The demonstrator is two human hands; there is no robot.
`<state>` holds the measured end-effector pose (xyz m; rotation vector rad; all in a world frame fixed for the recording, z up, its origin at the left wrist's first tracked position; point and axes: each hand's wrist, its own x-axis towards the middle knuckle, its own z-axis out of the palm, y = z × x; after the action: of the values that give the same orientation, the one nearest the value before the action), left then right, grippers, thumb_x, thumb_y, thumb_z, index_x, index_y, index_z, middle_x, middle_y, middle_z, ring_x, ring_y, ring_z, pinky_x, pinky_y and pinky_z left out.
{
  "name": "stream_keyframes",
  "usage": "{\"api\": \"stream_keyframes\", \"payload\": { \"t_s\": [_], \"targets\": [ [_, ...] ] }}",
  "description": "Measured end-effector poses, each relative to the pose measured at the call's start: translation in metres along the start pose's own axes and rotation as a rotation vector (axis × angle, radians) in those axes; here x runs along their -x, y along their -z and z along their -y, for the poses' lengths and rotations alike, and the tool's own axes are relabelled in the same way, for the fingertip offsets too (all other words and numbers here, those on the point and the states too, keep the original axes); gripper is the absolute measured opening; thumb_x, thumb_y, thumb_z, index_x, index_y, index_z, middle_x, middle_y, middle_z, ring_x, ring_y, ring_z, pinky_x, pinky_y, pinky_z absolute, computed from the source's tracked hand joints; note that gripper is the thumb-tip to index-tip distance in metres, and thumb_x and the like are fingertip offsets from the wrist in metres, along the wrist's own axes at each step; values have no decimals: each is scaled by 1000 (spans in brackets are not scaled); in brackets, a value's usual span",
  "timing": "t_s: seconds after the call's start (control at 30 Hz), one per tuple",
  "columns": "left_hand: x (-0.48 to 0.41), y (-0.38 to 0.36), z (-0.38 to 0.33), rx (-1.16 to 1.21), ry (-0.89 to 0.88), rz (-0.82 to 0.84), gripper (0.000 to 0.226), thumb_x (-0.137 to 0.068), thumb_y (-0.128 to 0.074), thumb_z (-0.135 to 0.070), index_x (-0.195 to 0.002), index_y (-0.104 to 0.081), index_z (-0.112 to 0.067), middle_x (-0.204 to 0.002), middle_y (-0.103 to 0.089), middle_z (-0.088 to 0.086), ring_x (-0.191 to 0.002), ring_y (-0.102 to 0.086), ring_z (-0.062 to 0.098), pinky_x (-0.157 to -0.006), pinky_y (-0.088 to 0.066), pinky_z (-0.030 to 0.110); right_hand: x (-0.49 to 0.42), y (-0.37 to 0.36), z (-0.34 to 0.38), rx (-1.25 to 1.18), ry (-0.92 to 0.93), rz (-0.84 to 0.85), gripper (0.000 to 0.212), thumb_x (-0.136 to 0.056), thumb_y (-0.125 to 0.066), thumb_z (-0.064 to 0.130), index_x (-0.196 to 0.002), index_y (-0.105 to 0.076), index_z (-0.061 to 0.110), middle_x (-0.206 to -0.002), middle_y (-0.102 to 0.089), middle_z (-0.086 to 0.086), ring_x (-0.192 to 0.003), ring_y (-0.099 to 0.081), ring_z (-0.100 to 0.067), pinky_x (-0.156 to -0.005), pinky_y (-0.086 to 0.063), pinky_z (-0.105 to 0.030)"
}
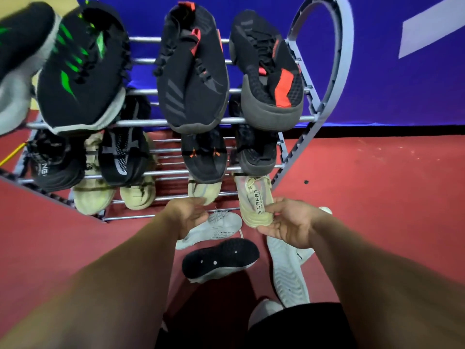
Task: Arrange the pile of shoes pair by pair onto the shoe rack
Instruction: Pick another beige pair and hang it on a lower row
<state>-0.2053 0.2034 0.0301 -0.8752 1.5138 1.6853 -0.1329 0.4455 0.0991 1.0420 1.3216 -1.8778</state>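
A metal shoe rack [141, 123] holds pairs on its tiers: black-and-green shoes [80, 71] and black-and-red shoes [191, 79] on top, dark pairs below. On the lowest tier at the right sit two beige shoes. My right hand [289, 222] grips the toe of the right beige shoe [254, 197], thumb on top and fingers under it. My left hand [188, 215] hovers with relaxed fingers at the toe of the left beige shoe [201, 191]. On the floor below lie a light grey shoe [219, 229], a black shoe [221, 258] and a grey shoe [289, 270] sole up.
Another beige pair [95, 197] fills the left of the bottom tier. The rack's curved grey side frame [334, 79] rises at the right. Red floor [377, 185] stretches to the right, with a blue wall [392, 96] behind. My knee in dark cloth [297, 323] is at the bottom.
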Motion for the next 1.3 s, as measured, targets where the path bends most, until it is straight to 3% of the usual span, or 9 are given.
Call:
{"api": "stream_keyframes", "payload": {
  "t_s": [0.13, 0.27, 0.43, 0.6, 0.77, 1.0, 1.13, 1.23, 1.3],
  "targets": [
    [-8, -3, 1, 13, 3, 13, 28, -104, -58, -15, -127, -60, 2, -124, -65, 21, -103, -66, 28, -75, -57, 30, -14, -14, 5, -163, 78, 14, 25, -103, -56, 6, -127, -61, 7, -107, -77, -16, -84, -77, -25, -66, -64, -33],
    [-12, -2, 3, 25, 18, -10, 30, -105, -54, -12, -130, -57, 4, -115, -68, 17, -103, -68, 28, -73, -57, 31, -36, -26, 4, -246, 115, -70, 45, -102, -60, 12, -145, -50, 20, -126, -68, -18, -110, -69, -28, -90, -59, -36],
    [-16, 0, 4, 36, 36, -6, 30, -105, -55, -10, -131, -56, 5, -107, -70, 16, -94, -70, 25, -68, -57, 30, -50, -38, -4, -35, -46, -97, 20, -102, -63, 25, -121, -63, 19, -142, -56, -18, -116, -66, -34, -102, -56, -46],
    [-17, 0, 4, 92, 38, 19, 30, -104, -55, -7, -130, -56, 8, -108, -70, 19, -97, -70, 25, -71, -57, 30, -58, -42, -2, -20, 9, -224, 19, -103, -59, 26, -123, -60, 24, -151, -51, -12, -110, -68, -29, -92, -60, -42],
    [-14, -5, 3, 172, 37, 72, 25, -104, -54, -4, -128, -57, 5, -115, -72, 19, -103, -72, 24, -75, -58, 30, -63, -36, 2, -109, 77, -280, 44, -103, -60, 26, -145, -52, 20, -156, -47, -8, -111, -65, -26, -90, -58, -39],
    [-19, -16, 2, 190, 33, 25, 18, -103, -58, -8, -120, -60, -2, -116, -73, 17, -102, -73, 26, -69, -60, 31, -63, -32, 4, -164, 69, -260, 18, -107, -46, 19, -119, -57, 24, -151, -51, -11, -98, -75, -28, -90, -62, -44],
    [-15, -20, 3, 43, 71, 62, 27, -95, -71, -14, -120, -67, -4, -119, -73, 11, -107, -70, 26, -74, -59, 31, -61, -20, 6, 88, 29, -285, 28, -106, -50, 24, -133, -56, 18, -140, -60, -8, -98, -75, -30, -91, -61, -46],
    [-12, -22, 12, -123, 136, 134, 29, -93, -73, -15, -120, -68, -5, -124, -70, 12, -111, -68, 29, -80, -58, 33, -54, 3, 9, 586, -74, -238, 35, -103, -57, 32, -132, -57, 13, -125, -66, -9, -99, -74, -30, -96, -59, -45],
    [-12, -25, 25, -222, 149, 139, 26, -96, -70, -15, -119, -67, -5, -127, -68, 12, -111, -67, 29, -85, -58, 36, -47, 32, 18, 883, -160, -150, 35, -103, -57, 32, -133, -57, 15, -129, -63, -9, -102, -71, -32, -97, -54, -43]
  ]
}}
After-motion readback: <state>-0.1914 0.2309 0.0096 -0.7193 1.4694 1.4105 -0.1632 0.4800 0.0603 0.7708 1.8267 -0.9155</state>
